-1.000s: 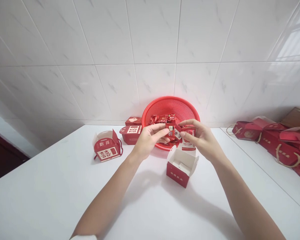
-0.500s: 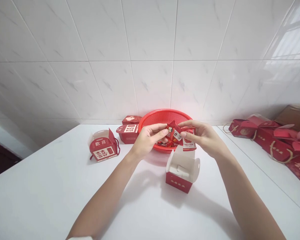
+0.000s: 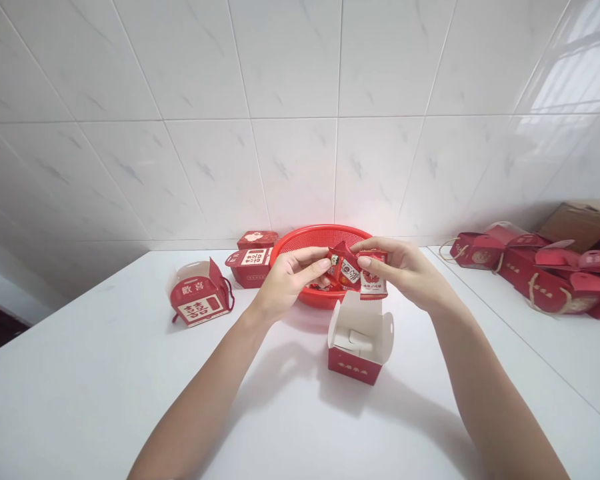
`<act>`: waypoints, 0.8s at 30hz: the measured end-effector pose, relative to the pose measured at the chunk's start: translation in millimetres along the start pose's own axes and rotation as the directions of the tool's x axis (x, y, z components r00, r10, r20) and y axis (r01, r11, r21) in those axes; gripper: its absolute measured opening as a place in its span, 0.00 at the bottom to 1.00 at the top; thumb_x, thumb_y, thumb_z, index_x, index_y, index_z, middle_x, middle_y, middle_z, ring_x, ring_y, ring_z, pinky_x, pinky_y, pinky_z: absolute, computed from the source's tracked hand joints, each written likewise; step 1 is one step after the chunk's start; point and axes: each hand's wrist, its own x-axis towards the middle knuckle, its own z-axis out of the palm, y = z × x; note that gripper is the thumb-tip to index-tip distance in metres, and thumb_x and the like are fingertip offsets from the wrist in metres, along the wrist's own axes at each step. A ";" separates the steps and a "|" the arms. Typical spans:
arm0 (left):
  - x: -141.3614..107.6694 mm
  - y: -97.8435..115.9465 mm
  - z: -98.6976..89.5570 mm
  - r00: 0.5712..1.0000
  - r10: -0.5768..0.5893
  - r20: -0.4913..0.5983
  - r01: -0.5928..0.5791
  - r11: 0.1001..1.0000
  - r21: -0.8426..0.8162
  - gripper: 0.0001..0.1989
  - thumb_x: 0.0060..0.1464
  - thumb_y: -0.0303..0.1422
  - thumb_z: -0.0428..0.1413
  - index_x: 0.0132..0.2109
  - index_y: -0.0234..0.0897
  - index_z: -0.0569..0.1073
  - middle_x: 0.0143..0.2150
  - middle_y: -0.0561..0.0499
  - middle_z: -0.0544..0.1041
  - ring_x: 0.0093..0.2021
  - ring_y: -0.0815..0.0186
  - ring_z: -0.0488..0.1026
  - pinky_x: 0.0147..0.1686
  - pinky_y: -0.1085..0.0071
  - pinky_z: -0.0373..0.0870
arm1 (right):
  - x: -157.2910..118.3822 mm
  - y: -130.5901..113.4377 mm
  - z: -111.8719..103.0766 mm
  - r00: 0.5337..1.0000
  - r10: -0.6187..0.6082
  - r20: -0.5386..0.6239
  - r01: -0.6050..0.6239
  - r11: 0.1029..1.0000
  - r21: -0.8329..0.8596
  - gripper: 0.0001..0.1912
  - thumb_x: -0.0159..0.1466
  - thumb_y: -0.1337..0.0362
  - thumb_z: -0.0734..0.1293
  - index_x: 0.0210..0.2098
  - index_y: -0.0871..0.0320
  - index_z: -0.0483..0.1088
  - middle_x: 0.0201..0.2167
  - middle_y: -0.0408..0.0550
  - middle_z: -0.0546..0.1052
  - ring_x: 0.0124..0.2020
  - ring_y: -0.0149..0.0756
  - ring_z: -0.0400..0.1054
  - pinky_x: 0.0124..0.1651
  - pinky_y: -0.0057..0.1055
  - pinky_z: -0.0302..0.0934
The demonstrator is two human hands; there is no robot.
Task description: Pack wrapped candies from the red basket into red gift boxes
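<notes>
My left hand (image 3: 286, 279) pinches a small red snack packet (image 3: 349, 268) with white lettering between thumb and fingers. In my right hand (image 3: 408, 272) a red-and-white snack packet (image 3: 374, 285) is gripped, close beside the first one. Both hands hover over the front of a red plastic basket (image 3: 325, 231), where more wrapped pieces lie partly hidden behind my left fingers. Below the packets stands a small red gift box (image 3: 354, 365), its flaps up and its white inside showing a folded flap at the bottom.
At the left, an open red gift box (image 3: 200, 300) with a cord handle stands on the white table (image 3: 105, 387). Two more red boxes (image 3: 253, 267) are beside the basket. Several red boxes (image 3: 545, 280) with rope handles and a brown carton (image 3: 577, 223) fill the right. A tiled wall borders the back.
The view has shifted slightly, so things appear a little further left. The red packet at my left hand has turned somewhat, showing more of its lettering. Both hands keep their hold.
</notes>
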 end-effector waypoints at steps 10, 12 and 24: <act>-1.1 2.7 -1.7 0.999 0.037 0.026 -0.037 0.999 0.013 0.18 0.47 0.38 0.69 0.46 0.37 0.83 0.36 0.49 0.82 0.30 0.69 0.75 0.33 0.70 0.75 | -1.6 -0.3 -1.7 0.999 -0.006 -0.039 0.007 1.000 0.023 0.16 0.62 0.51 0.72 0.42 0.56 0.78 0.38 0.49 0.81 0.37 0.39 0.75 0.38 0.34 0.69; -1.7 5.8 -2.7 0.999 0.041 -0.024 -0.041 0.999 -0.005 0.18 0.45 0.38 0.70 0.44 0.37 0.83 0.34 0.50 0.81 0.29 0.69 0.74 0.32 0.71 0.74 | -2.5 -2.7 -2.7 0.998 0.000 -0.063 0.001 1.000 0.017 0.16 0.62 0.52 0.72 0.42 0.56 0.78 0.39 0.49 0.81 0.37 0.39 0.74 0.38 0.34 0.69; -0.8 9.3 -6.5 0.992 0.057 -0.115 -0.060 0.998 -0.025 0.16 0.43 0.36 0.70 0.40 0.35 0.83 0.35 0.49 0.81 0.29 0.68 0.75 0.30 0.70 0.72 | -8.8 -13.7 -12.2 0.995 0.062 -0.077 -0.062 0.998 0.008 0.15 0.61 0.53 0.73 0.40 0.57 0.77 0.35 0.50 0.81 0.33 0.38 0.74 0.32 0.32 0.69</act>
